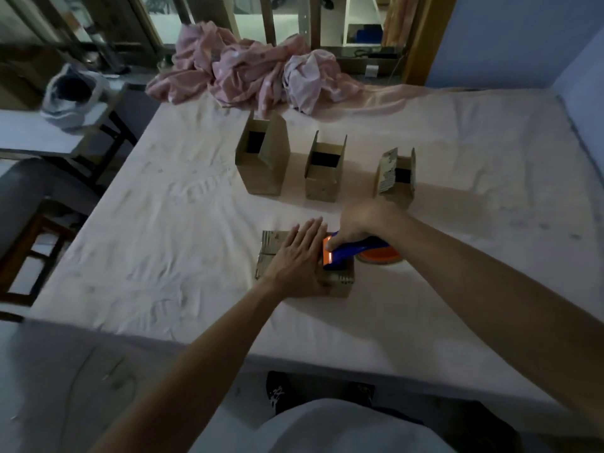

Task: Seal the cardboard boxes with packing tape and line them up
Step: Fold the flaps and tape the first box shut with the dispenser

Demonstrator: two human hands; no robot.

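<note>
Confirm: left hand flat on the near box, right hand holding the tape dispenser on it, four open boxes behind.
Three open boxes stand behind, not four, as the head view shows. The left hand lies flat on the near box; the right hand holds the tape dispenser on it.

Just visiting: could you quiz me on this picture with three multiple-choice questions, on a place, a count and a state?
1. Where does the flat left hand rest?
A) on the closed brown cardboard box nearest the person
B) on a book
C) on a plate
2. How many open-topped brown cardboard boxes stand in the far row?
A) two
B) three
C) five
3. The right hand is:
A) flat and empty
B) gripping the blue-and-orange tape dispenser
C) out of sight
Answers: 1 A, its palm lies on that box's top; 2 B, three stand side by side; 3 B, its fingers curl round the blue handle.
</note>
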